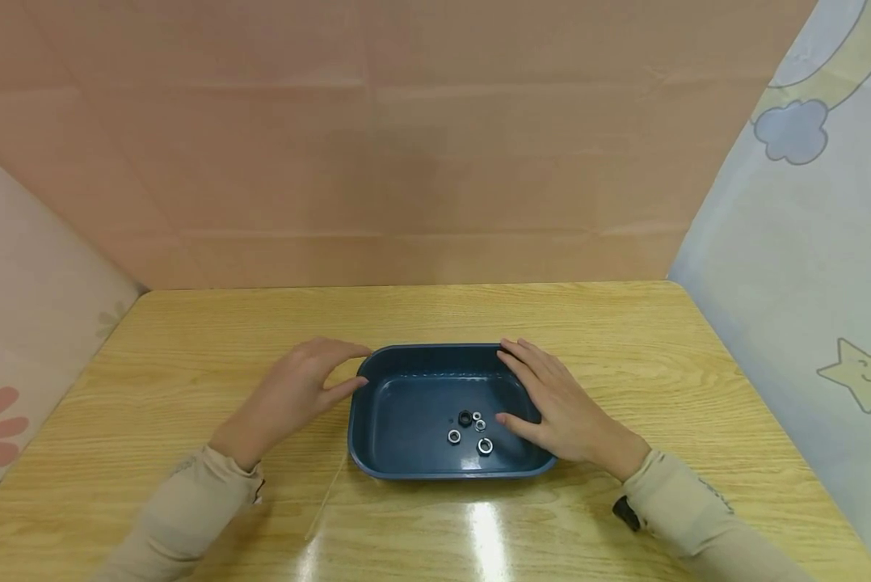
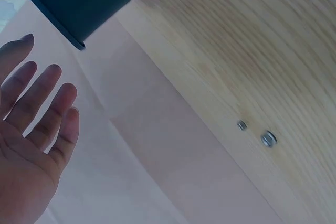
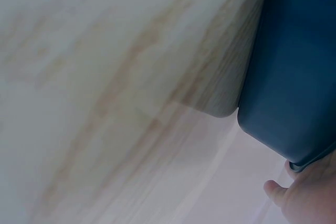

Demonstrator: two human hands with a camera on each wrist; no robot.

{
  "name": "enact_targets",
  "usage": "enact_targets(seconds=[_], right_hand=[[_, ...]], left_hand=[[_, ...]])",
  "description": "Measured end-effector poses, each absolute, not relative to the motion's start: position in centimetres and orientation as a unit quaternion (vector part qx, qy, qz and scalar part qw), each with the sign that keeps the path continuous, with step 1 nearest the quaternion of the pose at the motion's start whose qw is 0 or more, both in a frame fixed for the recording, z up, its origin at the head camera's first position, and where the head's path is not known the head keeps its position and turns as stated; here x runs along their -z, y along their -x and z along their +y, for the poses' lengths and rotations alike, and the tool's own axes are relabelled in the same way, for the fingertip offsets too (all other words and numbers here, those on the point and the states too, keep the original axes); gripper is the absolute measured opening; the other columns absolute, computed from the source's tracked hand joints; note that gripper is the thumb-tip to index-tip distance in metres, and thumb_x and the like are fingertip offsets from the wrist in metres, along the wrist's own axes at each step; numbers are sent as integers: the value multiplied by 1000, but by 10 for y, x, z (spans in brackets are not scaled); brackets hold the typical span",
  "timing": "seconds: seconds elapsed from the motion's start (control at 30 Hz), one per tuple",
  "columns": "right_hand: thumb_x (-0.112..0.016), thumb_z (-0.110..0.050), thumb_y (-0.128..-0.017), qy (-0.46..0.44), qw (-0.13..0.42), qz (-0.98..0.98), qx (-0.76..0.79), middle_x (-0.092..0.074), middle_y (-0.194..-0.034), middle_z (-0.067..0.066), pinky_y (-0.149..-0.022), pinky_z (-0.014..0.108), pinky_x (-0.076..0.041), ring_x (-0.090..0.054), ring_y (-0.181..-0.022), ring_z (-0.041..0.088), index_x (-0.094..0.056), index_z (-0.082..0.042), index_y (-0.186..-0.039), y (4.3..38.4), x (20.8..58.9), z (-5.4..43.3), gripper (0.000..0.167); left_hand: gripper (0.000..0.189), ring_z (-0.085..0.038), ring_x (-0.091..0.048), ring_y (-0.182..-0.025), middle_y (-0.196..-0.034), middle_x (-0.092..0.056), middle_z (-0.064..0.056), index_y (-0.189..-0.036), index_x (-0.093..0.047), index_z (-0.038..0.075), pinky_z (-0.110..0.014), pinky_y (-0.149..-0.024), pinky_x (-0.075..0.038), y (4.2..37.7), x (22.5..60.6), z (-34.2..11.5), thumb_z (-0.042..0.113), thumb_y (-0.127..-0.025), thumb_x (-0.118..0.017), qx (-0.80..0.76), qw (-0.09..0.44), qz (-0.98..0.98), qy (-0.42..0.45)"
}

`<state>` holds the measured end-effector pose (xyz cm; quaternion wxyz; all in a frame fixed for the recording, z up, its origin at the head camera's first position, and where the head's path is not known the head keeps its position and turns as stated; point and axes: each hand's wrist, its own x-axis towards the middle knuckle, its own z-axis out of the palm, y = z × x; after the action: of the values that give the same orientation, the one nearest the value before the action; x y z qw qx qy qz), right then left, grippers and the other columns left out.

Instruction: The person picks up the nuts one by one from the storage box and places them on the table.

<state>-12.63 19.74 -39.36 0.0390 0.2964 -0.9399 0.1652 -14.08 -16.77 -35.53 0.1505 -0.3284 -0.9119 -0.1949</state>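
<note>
A dark blue rectangular tray (image 1: pixel 399 475) sits on the wooden table, with several nuts (image 1: pixel 485 446) inside, one black and the others silvery. My left hand (image 1: pixel 293 396) is at the tray's left end, thumb and fingers extended and apart; the left wrist view shows this hand (image 2: pixel 37 124) empty beside the tray wall (image 2: pixel 100 3). Over the tray's right end lies my right hand (image 1: pixel 562 412), fingers at the far right rim and thumb reaching over the inside near the nuts. In the right wrist view, the right hand (image 3: pixel 310 192) meets the tray's rim.
Two silvery pieces of hardware, a larger one (image 2: pixel 269 139) and a smaller one (image 2: pixel 241 125), lie on the table outside the tray in the left wrist view. A paper-covered wall (image 1: pixel 406 162) rises behind the table (image 1: pixel 225 315), with printed side panels (image 1: pixel 806 283) left and right.
</note>
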Motion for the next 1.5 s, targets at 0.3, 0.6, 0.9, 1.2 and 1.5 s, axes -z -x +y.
enact_targets(seconds=[0.3,0.6,0.9,1.2,1.5], right_hand=[[-61,-49,-93,-297,42,-939,-165,-22,-165,11,-117,64,-24,-20,-151,38,-28,-7,-156,126,393,197,83],[-62,-48,-93,-297,42,-939,-167,-23,-164,11,-117,64,-24,-20,-151,38,-29,-6,-155,126,393,197,82],[-61,-49,-93,-295,42,-940,-164,-22,-165,11,-117,64,-24,-20,-151,39,-28,-7,-156,126,393,197,83],[-62,-50,-92,-295,40,-941,-163,-22,-165,11,-117,64,-25,-20,-151,38,-29,-7,-155,126,393,197,83],[-62,-50,-92,-298,44,-939,-164,-23,-164,10,-116,64,-26,-21,-151,38,-28,-7,-156,128,395,198,83]], left_hand=[[43,-21,-70,-101,-113,-74,-5,-119,-71,10,-38,-85,-59,139,358,-149,20,-79,-84,183,156,-901,360],[41,-19,-68,-105,-117,-72,-3,-124,-68,13,-38,-91,-58,136,355,-134,23,-86,-78,190,124,-905,359],[42,-17,-67,-104,-120,-72,-2,-125,-68,12,-36,-90,-58,136,353,-119,23,-86,-78,197,112,-902,368],[43,-19,-68,-110,-122,-71,-4,-126,-67,11,-40,-98,-55,137,354,-104,23,-87,-78,206,87,-896,382],[41,-16,-65,-107,-121,-71,1,-127,-67,14,-34,-92,-56,138,360,-91,25,-89,-76,194,65,-899,388]])
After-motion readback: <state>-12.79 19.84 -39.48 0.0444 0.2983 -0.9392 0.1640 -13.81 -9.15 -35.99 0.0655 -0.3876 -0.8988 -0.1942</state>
